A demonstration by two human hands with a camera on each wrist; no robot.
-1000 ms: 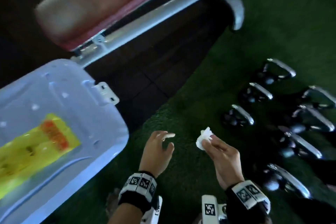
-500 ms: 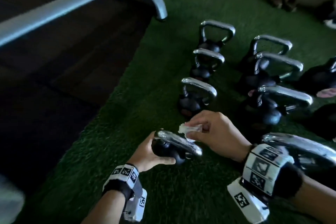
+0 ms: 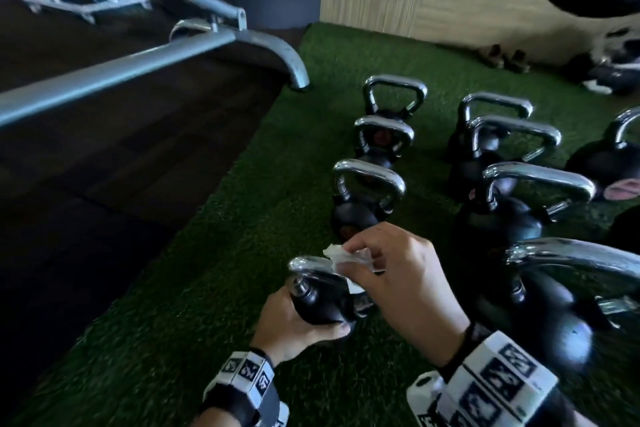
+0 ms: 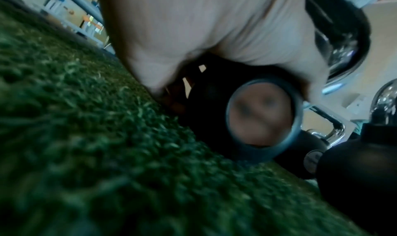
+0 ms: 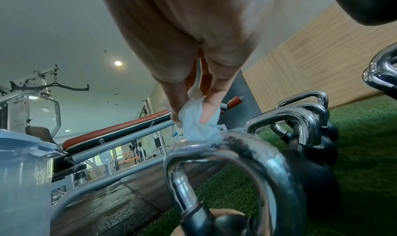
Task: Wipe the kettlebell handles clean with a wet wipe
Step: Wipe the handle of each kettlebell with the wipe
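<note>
My left hand (image 3: 294,319) cups the black body of the nearest kettlebell (image 3: 322,302), low in the centre of the head view, fingers curled round it to steady it on the turf (image 3: 207,270). My right hand (image 3: 398,281) pinches the wipe (image 3: 346,258) and lays it on the chrome handle (image 3: 308,265), near its left bend. More kettlebells (image 3: 367,191) stand in two rows above and to the right, apparently not yet wiped; a bench frame (image 3: 138,66) crosses the upper left.

In the left wrist view my palm (image 4: 204,27) fills the top, wrapped over the bell's dark body (image 4: 214,103); a round plate (image 4: 261,119) faces the lens at centre right. Turf fills the lower left.

In the right wrist view, thumb and fingertips (image 5: 209,110) clamp the bunched wipe (image 5: 197,129) onto the crown of the handle (image 5: 247,148), centre frame. The wipe touches only a small patch at the top.

To do this well, I judge I should spread the wipe round the bar so it wraps more of it, then draw it along the crown and down both legs, keeping my left hand firm so the bell does not tip. The underside of the bar needs a pass too. The wet chrome may be slippery, so steady pressure matters.
</note>
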